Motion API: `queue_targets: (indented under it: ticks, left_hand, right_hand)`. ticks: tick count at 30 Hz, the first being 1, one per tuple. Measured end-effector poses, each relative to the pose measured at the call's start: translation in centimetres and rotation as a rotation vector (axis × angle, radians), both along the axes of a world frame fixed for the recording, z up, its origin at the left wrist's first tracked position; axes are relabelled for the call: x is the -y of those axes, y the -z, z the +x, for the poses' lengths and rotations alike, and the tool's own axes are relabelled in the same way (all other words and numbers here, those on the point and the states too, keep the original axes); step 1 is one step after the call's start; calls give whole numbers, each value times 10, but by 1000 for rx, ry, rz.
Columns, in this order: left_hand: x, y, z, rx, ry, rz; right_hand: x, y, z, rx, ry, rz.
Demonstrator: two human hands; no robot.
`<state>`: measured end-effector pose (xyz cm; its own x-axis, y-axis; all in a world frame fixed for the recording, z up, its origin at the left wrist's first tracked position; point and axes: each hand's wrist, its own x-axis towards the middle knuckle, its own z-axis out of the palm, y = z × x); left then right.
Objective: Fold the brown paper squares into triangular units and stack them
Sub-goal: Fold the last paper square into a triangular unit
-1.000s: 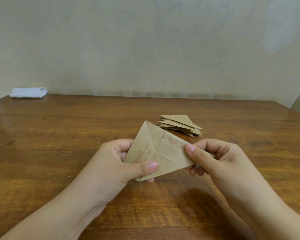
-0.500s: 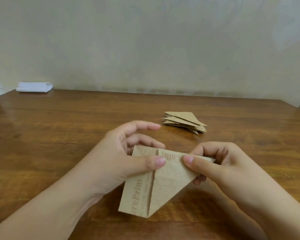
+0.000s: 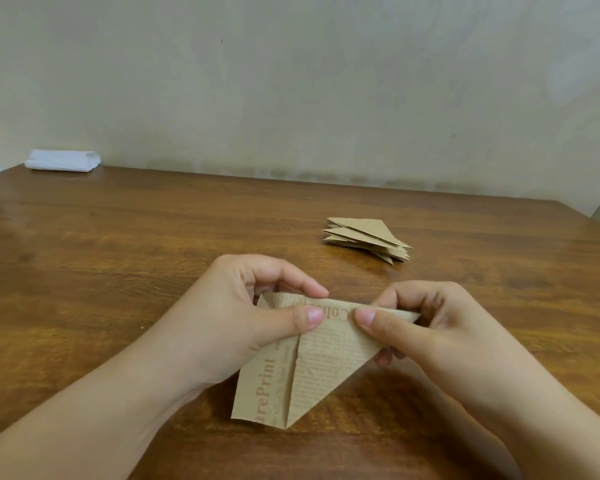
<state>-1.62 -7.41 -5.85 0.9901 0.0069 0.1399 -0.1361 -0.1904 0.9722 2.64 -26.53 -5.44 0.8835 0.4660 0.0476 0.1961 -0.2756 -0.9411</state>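
Since a moment ago the left hand (image 3: 243, 317) has curled its fingers down onto the printed brown paper (image 3: 312, 362). Both it and the right hand (image 3: 426, 327) pinch the creased top edge; crisp folded triangles (image 3: 368, 237) sit stacked behind

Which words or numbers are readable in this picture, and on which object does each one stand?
"rePrint": large letters on the brown paper held by both hands, cut off at the edge.
"Co": on the same paper between the thumbs; the rest is hidden.
Small newspaper-style lines on it: too small to read.
Stack of folded triangles: no readable text.
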Motion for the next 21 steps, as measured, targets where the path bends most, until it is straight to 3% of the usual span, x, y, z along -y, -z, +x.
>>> queue_targets:
  ticks: [21]
  left_hand:
    - [2,-1,0,-10,12,-54]
  right_hand:
    - [1,-1,0,-16,10,-3]
